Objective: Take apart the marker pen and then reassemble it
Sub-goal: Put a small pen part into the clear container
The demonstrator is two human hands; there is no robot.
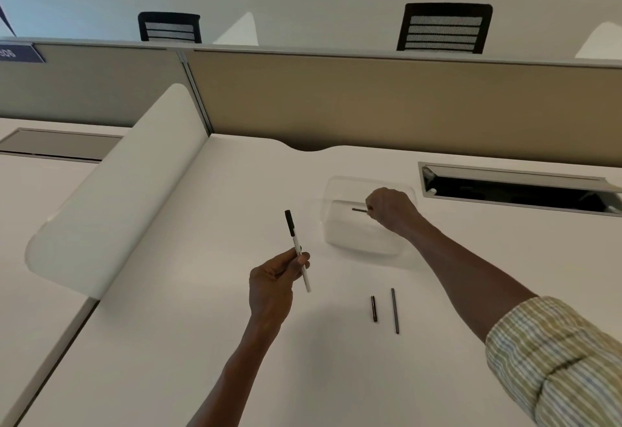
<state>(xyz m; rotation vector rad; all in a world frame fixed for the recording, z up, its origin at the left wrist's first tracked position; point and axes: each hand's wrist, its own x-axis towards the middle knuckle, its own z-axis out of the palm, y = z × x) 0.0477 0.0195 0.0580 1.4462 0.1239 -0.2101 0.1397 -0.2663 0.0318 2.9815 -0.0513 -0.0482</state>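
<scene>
My left hand [274, 280] holds the white marker barrel [298, 251] with its black cap end pointing up and away, above the white desk. My right hand [390, 208] reaches into a clear plastic tray [340, 224] and pinches a short dark pen part [358, 210] between its fingertips. On the desk nearer to me lie two loose dark parts side by side: a short piece [374, 309] and a longer thin rod [395, 311].
A white curved divider [114, 211] stands at the left of the desk. A beige partition wall [370, 100] runs along the back. An open cable slot [518, 187] is cut into the desk at the right. Two black chairs [444, 28] show behind.
</scene>
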